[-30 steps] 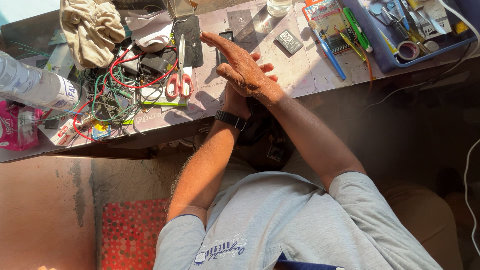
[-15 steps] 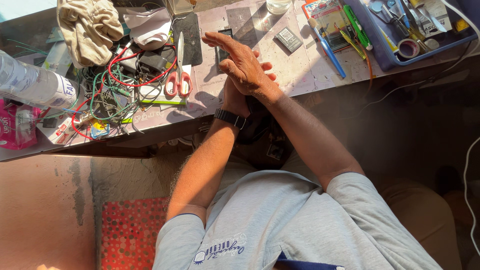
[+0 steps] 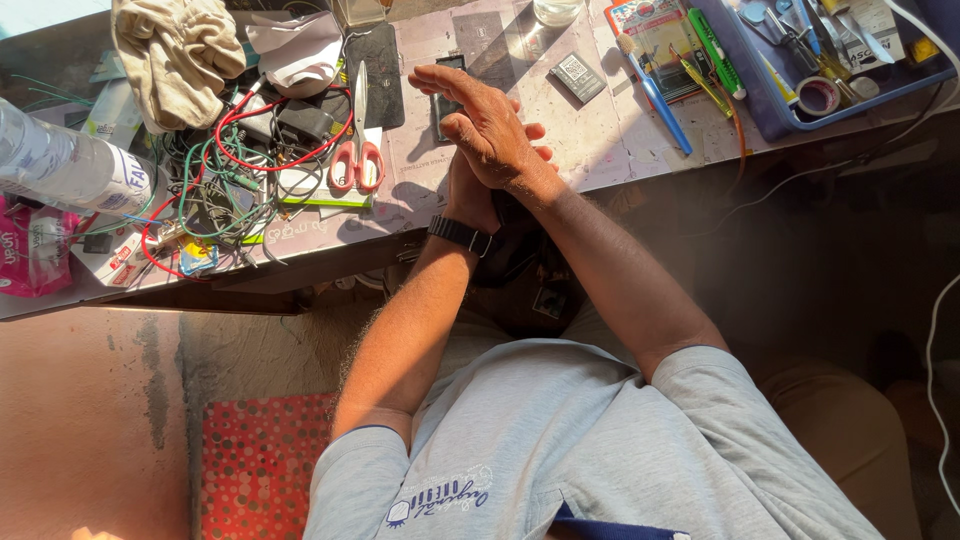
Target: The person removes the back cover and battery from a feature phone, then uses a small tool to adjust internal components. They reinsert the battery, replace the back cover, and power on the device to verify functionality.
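Above the table edge point(image 3: 330, 245), right hand point(image 3: 490, 130) stays pressed on left hand point(image 3: 470, 195).

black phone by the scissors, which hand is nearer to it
Right. The right hand lies over the left hand, its fingers across the black phone; the left hand sits farther back.
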